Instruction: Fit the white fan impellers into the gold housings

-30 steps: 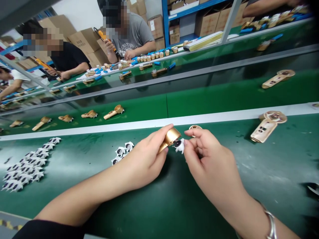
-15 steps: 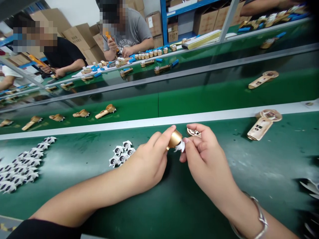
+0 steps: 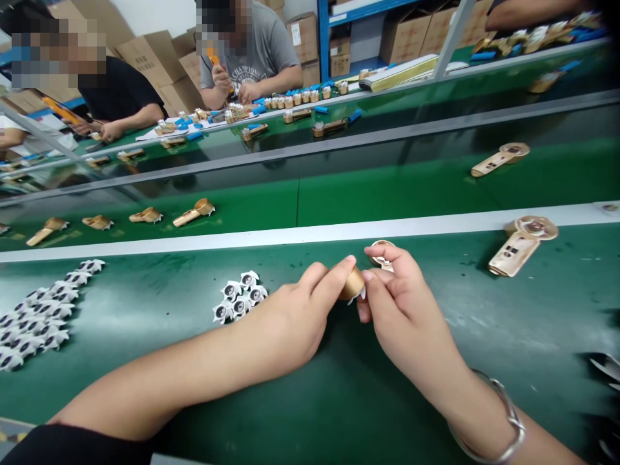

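Across a workshop, blue shelving holds cardboard boxes behind a co-worker in a grey T-shirt and another in black, both seated at a farther desk. The near desk has a green surface with a pale strip along its far edge. On it lie a gold handle casing at right, a large cluster of white parts at left and a smaller cluster just beside the left hand. That hand and the right hand grasp a small gold cup above the desk, a white part showing at its end. A round gold piece sits just beyond the right hand's fingers; whether they touch it cannot be told.
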{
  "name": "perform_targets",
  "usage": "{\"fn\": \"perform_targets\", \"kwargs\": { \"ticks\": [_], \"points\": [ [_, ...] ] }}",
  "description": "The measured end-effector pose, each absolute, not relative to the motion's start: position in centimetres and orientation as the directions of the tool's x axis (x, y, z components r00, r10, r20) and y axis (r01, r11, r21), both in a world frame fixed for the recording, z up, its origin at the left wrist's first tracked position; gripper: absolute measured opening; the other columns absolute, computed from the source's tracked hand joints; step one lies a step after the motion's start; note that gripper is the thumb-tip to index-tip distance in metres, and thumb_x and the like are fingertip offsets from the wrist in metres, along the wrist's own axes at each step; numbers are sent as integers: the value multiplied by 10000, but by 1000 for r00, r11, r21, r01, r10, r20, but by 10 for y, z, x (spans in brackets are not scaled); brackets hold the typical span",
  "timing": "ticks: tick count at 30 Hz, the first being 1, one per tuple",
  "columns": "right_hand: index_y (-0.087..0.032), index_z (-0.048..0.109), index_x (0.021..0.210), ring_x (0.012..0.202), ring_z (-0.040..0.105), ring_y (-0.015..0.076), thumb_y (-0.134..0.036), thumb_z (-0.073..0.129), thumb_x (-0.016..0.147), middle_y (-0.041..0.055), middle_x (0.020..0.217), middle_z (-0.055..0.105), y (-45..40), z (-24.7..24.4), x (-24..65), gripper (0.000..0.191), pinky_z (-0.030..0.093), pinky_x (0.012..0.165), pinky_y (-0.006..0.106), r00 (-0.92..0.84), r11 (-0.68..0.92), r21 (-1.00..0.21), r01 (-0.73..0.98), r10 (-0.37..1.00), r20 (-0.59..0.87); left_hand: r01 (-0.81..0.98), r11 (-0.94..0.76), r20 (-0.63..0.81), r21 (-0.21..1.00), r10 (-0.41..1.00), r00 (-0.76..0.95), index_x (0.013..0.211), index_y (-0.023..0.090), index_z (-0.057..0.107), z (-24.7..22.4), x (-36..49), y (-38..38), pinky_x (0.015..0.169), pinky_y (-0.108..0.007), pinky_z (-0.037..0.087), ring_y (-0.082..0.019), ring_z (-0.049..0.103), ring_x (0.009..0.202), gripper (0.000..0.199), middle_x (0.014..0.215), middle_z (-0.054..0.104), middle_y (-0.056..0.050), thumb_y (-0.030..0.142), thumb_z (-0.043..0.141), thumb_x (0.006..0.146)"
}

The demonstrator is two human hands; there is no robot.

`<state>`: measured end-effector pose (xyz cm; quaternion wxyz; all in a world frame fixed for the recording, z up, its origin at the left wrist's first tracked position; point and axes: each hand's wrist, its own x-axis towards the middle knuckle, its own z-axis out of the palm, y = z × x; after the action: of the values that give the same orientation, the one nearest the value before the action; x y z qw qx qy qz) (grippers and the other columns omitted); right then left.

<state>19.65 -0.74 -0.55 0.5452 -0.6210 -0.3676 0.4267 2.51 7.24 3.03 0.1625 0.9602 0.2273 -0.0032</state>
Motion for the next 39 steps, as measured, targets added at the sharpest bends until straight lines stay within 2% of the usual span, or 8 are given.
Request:
{"fn": "perform_targets", "kwargs": {
  "ticks": [4,8,13,21,26,29,35,39],
  "points": [
    [-230,337,1330,583,631,159,-428,398,1001,-42,721,621,-4,-4,192,389,535,594,305,218,-205,-952,-229,942,-255,451,-827,-64,336,457,887,1582,369,119,42,23,89,704,-312,541,-183,643,756,704,1233,579,-84,170,400,967],
    [-210,442,1286,655,632,156,-385,353,1029,9,842,637,-4,-14,175,324,520,595,297,107,-122,-976,179,989,-104,561,-793,88,239,593,800,1574,248,243,47,10,152,1059,-394,471,-276,575,1225,589,1398,540,-123,355,427,1025],
    [-207,683,1002,873,620,184,-142,491,922,45,975,670,-8,-25,138,218,470,789,334,-125,79,-880,469,992,23,902,-430,28,-31,902,431,1611,138,184,13,-19,235,963,-513,501,-381,623,1128,656,1351,536,-249,363,327,1012],
    [-173,672,884,803,569,199,-160,507,931,69,908,636,1,-28,97,172,408,743,338,-251,177,-704,688,968,-2,940,-342,63,0,938,341,1594,86,253,-11,-34,253,1054,-688,367,-521,417,1348,781,1474,424,-305,533,393,969],
    [-192,628,859,732,548,171,-175,500,933,50,916,628,0,-20,94,149,321,628,312,-236,169,-673,720,972,-8,789,-599,148,138,800,582,1571,79,292,17,-7,218,1192,-551,299,-399,369,1437,781,1536,376,-241,489,512,945],
    [-189,603,917,693,537,168,-170,492,920,58,924,640,-12,-8,110,113,266,585,314,-244,188,-663,724,970,9,554,-796,114,242,591,799,1502,131,441,31,30,188,1197,-413,346,-294,451,1400,702,1484,486,-166,501,583,922],
    [-194,558,790,621,529,141,-144,561,855,9,704,623,-33,16,180,82,236,550,277,-183,119,-698,707,983,-17,151,-907,27,394,175,984,1487,177,477,21,124,162,1164,-368,390,-275,488,1395,780,1541,496,-125,271,774,772],
    [-205,575,807,585,526,98,-143,540,864,-41,672,611,-34,21,222,91,310,537,210,-52,11,-783,622,998,-27,89,-889,0,450,100,995,1247,208,684,16,143,164,990,-300,494,-211,674,1110,401,1220,737,-57,208,682,845]
  ]
}}
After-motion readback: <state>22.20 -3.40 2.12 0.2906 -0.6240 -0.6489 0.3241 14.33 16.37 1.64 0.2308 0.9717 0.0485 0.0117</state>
